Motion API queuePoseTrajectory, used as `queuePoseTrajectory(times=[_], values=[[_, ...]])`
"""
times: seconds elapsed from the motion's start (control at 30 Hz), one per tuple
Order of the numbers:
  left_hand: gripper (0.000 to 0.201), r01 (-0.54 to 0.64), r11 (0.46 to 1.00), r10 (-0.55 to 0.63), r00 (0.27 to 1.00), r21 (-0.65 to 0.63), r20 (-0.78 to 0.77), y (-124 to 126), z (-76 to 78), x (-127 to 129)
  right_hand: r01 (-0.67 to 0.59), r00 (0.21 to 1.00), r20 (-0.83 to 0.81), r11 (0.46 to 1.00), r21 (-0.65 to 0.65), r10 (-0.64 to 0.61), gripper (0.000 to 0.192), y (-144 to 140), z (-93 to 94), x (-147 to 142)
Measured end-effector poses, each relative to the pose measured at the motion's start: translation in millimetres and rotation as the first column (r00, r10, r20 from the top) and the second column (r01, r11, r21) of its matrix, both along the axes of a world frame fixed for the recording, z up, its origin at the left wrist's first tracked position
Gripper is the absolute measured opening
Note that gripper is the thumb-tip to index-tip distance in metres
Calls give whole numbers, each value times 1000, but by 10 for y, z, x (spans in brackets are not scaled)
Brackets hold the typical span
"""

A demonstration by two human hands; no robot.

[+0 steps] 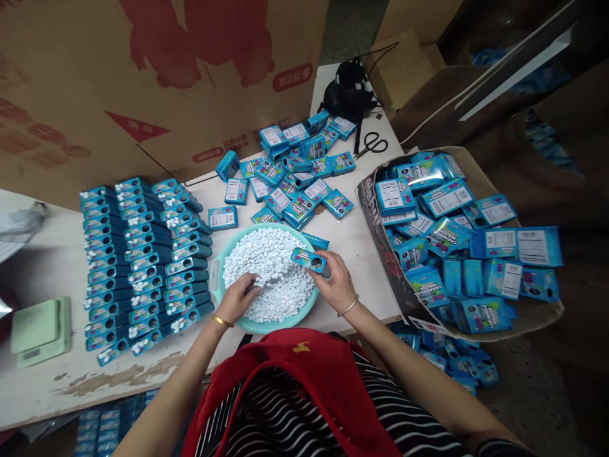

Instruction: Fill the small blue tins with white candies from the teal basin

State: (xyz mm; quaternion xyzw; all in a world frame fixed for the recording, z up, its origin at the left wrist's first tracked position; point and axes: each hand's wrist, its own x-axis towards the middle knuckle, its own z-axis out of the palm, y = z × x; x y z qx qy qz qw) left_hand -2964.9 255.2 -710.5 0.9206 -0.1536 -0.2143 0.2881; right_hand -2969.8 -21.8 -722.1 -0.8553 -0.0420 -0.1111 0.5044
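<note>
Head view, hands and work in hand:
- Left hand (236,298): fingers curled down into the heap of small white tablets (271,270), pinched on a few of them; gold bangle at the wrist
- Right hand (335,284): fingers closed around a small blue box (310,259), held level over the far right rim of the teal basin (216,279), round window hole facing up
- Tablets: filling the basin, which sits at the near counter edge straight ahead of the body
- Doing it well, as a judgement: box best kept low over the basin so strays drop back into the heap; only a small pinch at a time; box opening tilted toward the left hand; firm but light grip so the thin card does not crush

Head view, surface and room:
- Counter (61,374): pale, worn, paint chipped along the near edge
- Filled boxes (145,260): laid in tidy rows left of the basin, windows showing white
- Loose boxes (295,174): jumbled pile beyond the basin
- Scissors (372,146): far right of the counter, beside a black bundle of straps (349,89)
- Green scale (40,330): near left edge
- Cardboard tray (518,317): to the right, heaped with flat blue packets, some spilled on the floor below
- Large printed carton (143,63): standing behind the counter
</note>
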Motion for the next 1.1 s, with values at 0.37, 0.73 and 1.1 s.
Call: queuePoseTrajectory(times=[0.37, 0.73, 1.1], values=[[25, 245, 951, -263, 962, 189, 74, -334, 1279, 232, -171, 981, 76, 982, -79, 177, 39, 171, 37, -28], [24, 385, 587, -541, 841, 712, -8, -938, 1934, 132, -252, 965, 65, 967, -19, 253, 39, 354, 73, -81], [47, 259, 953, -279, 953, 155, 123, -232, 1149, 320, -366, 927, 25, 887, 282, 374, 31, 666, 169, 78]])
